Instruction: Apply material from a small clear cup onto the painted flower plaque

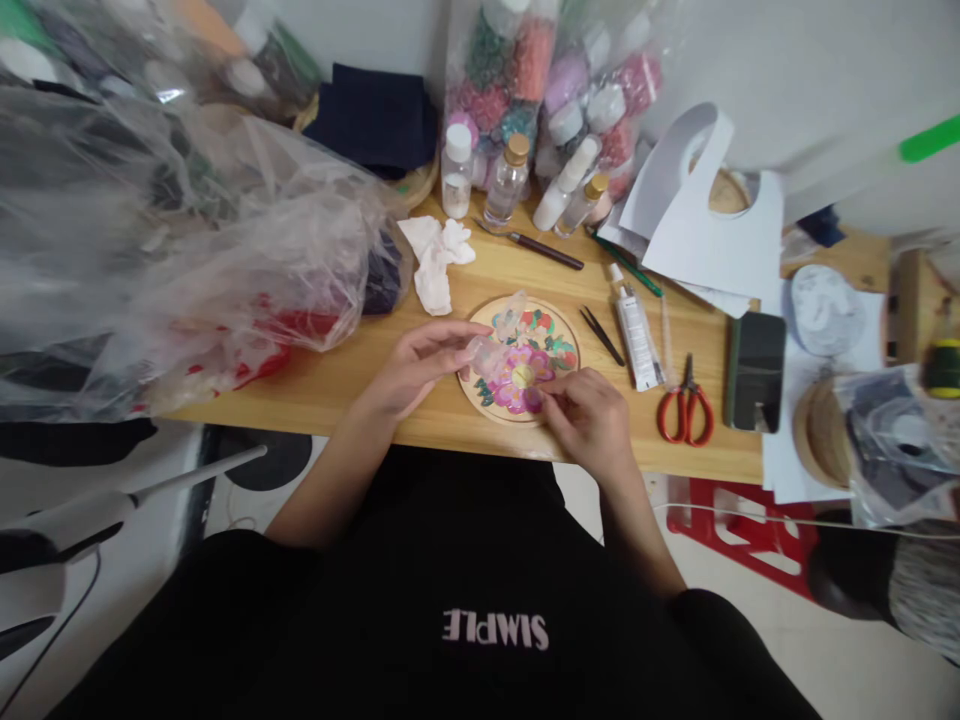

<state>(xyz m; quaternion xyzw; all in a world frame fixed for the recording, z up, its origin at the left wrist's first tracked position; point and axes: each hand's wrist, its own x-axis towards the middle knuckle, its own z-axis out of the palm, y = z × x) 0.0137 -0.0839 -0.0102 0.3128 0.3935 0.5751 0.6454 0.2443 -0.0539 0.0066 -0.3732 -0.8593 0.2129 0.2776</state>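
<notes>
A: Left hand?
B: Left hand [420, 366] is over the left edge of the round board [471, 393]. Thumb and fingers closed on a clear plastic piece [486, 356]. Could be a small bag or a thin tray; too blurred to call.
A: Right?
B: Right hand [591, 415] is at the board's lower right, fingertips by the right edge of the purple flower [517, 392]. Fingers bent in close to the thumb. Can't tell if they grip anything.
A: Board position?
B: Flat on the wooden table [352, 395], near the front edge, between the hands. Purple flower has a yellow centre; red and green shapes sit above it.
A: Nearby?
B: Black tweezers [602, 335] just right of the board, then a white tube [637, 335], red-handled scissors [685, 408] and a dark phone [755, 368]. Crumpled tissue [435, 260] upper left of the board. Brown-handled tool [546, 250] behind it, small bottles [507, 182] further back.
</notes>
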